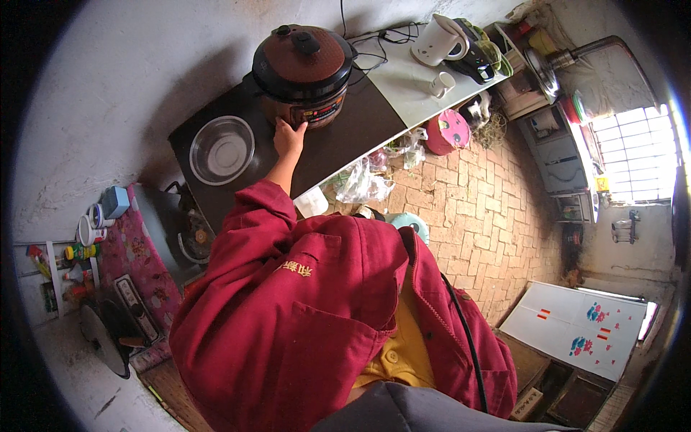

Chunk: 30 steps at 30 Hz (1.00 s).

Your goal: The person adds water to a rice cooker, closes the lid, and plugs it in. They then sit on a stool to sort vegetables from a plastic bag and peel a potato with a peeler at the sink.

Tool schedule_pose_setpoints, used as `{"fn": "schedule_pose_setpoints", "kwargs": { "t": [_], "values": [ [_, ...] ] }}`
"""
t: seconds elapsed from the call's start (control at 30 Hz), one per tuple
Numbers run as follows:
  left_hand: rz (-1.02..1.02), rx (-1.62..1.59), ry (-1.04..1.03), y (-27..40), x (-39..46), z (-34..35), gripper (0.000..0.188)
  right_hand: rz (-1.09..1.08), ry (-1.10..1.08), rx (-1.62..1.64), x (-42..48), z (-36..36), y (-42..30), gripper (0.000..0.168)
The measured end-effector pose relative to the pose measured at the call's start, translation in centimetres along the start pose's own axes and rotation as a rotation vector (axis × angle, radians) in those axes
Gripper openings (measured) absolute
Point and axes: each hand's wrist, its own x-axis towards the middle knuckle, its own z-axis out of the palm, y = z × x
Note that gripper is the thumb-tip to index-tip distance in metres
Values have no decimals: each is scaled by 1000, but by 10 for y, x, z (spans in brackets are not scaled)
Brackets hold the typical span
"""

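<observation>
My left hand (289, 138) touches the lower front of an electric pressure cooker (302, 70), beside its lit control panel (322, 112). The thumb stands apart from the fingers, and the hand holds nothing. The cooker has a brown lid with black knobs; its lid is on. To the left of my hand sits a stainless steel basin (222, 150), with nothing seen in it. Both stand on a dark tabletop (345, 143). My right hand is out of view.
A white electric kettle (440, 40) and a white mug (442, 85) stand on the table's pale right part, near black cables (384, 40). Below the front edge are plastic bags (364, 181) and a pink round stool (448, 132). Brick paving (475, 216) covers the floor.
</observation>
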Motion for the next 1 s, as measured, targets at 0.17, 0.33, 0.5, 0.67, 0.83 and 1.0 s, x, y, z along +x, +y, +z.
{"fn": "schedule_pose_setpoints", "kwargs": {
  "t": [0.17, 0.33, 0.5, 0.67, 0.83, 1.0],
  "values": [
    [15, -37, 45, 0, -4, 2, 85, 0, 3, -1, -1, 0, 2, 26],
    [1, -20, 42, 2, -4, 2, 85, 5, 6, -1, -1, 3, 7, 26],
    [20, -19, 76, -3, -5, 3, 84, 3, 10, -2, 5, 5, 16, 27],
    [-2, -29, 81, 0, -6, 6, 84, -11, 35, -10, 18, 6, 37, 27],
    [-3, -15, 97, 2, -6, 5, 84, -31, 27, -27, 16, 8, 25, 27],
    [-59, -11, 31, 13, -10, 2, 84, -105, -111, 181, -4, -5, -44, 29]
  ]
}}
